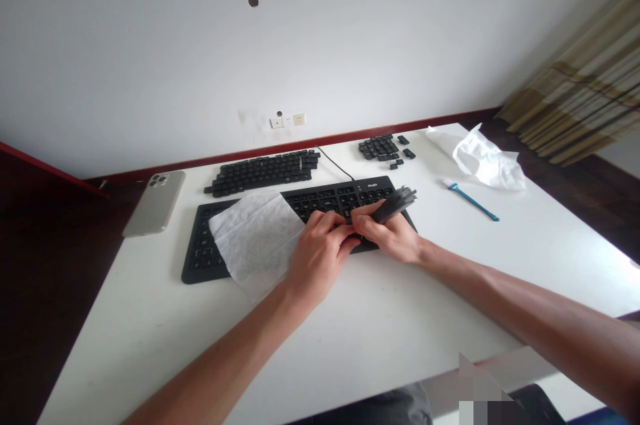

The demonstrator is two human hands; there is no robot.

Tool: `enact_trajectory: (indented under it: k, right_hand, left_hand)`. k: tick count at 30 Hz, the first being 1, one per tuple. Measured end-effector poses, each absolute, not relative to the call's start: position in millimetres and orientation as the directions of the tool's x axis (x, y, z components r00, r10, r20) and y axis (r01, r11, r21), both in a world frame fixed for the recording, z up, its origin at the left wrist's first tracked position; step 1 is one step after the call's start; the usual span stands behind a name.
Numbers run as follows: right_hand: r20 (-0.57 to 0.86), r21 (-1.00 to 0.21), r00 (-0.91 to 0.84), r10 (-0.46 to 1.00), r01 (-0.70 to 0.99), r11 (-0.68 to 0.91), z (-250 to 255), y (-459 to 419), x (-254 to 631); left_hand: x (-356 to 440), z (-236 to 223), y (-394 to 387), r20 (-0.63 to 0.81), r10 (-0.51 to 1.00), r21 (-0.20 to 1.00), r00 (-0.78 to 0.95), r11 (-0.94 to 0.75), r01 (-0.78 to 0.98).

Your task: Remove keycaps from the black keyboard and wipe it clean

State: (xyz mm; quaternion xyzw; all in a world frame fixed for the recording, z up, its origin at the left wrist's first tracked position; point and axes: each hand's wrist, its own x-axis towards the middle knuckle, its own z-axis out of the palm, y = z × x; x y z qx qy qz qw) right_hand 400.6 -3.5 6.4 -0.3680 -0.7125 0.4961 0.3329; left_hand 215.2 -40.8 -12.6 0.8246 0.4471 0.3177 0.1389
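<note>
A black keyboard [345,197] lies across the middle of the white table [400,318]. A white wipe [255,238] is draped over its left half. My left hand [320,252] rests on the keyboard's front edge beside the wipe, fingers curled onto the keys. My right hand [393,235] is closed round a dark tool [397,203] that points up and to the right over the keys. The two hands touch at the fingertips.
Rows of loose black keycaps [265,172] lie behind the keyboard, with a smaller cluster [383,147] at the back right. A silver phone [155,202] lies face down at the left. A blue brush [473,200] and a crumpled white bag [483,158] sit at the right.
</note>
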Motion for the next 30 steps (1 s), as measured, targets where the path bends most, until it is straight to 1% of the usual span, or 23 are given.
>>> enact_trajectory:
  k: [7, 25, 30]
  right_hand:
    - [0.115, -0.963, -0.470, 0.875, 0.163, 0.214, 6.0, -5.9, 398.6]
    - [0.104, -0.983, -0.480, 0.871, 0.082, 0.162, 4.7, -4.1, 400.0]
    - [0.032, -0.993, -0.348, 0.937, -0.116, -0.010, 3.7, 1.1, 398.8]
  left_hand:
    - [215.3, -9.0, -42.1, 0.395, 0.828, 0.502, 0.399, -0.558, 0.661]
    - [215.4, -10.0, -42.3, 0.377, 0.837, 0.513, 0.396, -0.545, 0.663]
    - [215.5, -10.6, -41.8, 0.383, 0.840, 0.543, 0.384, -0.541, 0.642]
